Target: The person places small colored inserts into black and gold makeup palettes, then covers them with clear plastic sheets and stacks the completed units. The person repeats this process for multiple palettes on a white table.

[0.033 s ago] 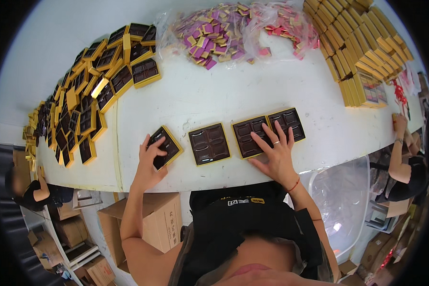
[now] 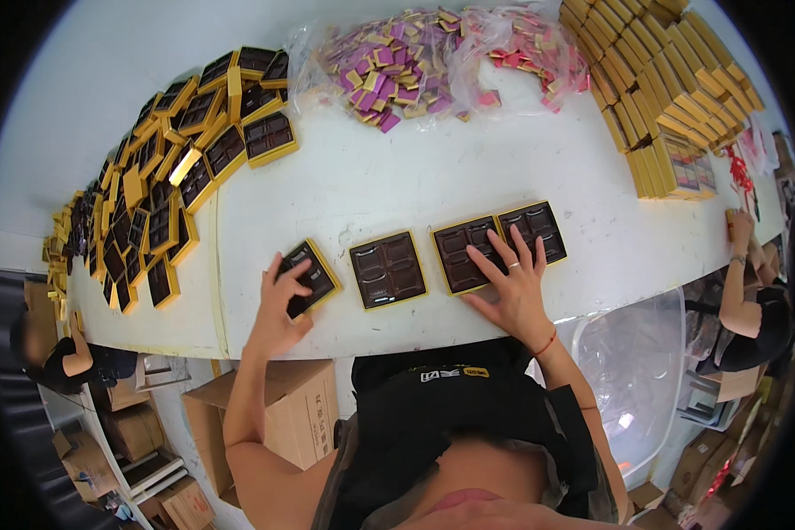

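From where I watch, the far left of the white counter (image 2: 397, 177) carries a long heap of open gold-edged trays (image 2: 163, 190) with dark inserts. Nearer the front edge, my left hand (image 2: 278, 309) lies on a small tray (image 2: 309, 276) turned at an angle, fingers spread over its near corner and thumb at its side; the grip is loose, touching rather than clenched around it. Just right of it sits a second tray (image 2: 388, 269), untouched and square to the edge. Next come two more trays side by side, the third tray (image 2: 462, 254) and the fourth tray (image 2: 532, 231), touching each other. My right hand (image 2: 512, 287) rests flat across them, fingers fanned open, pressing down and holding nothing. To do this well, I judge the angled tray should be turned square with the other three and kept flat, sliding rather than lifting, so the dark inserts stay seated. Farther back lie a bag of purple and pink wrapped sweets (image 2: 433, 62), and at the right a stack of gold boxes (image 2: 662, 97). A person (image 2: 751, 309) works at the counter's right end.
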